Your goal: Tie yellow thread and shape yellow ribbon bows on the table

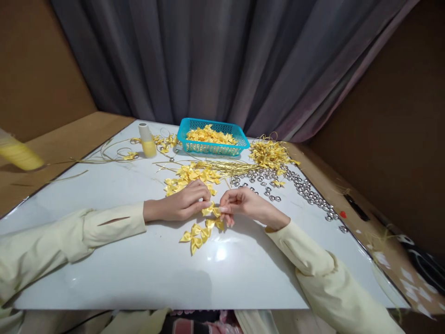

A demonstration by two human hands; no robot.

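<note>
Near the middle of the white table (139,269), my left hand (189,200) and my right hand (241,205) face each other with a yellow ribbon bow (210,210) between them. Both hands have their fingertips pinched on this bow, one at each side. Just below my hands, several yellow bows (200,234) lie together on the table. A larger group of yellow bows (194,172) spreads right behind my left hand, which partly hides it.
A teal basket (213,149) of yellow bows stands at the back. Near it are a thread spool (148,141), gold wires (229,167) and a bow pile (269,153). Silver rings (306,190) spread rightwards. Another yellow spool (21,154) is far left.
</note>
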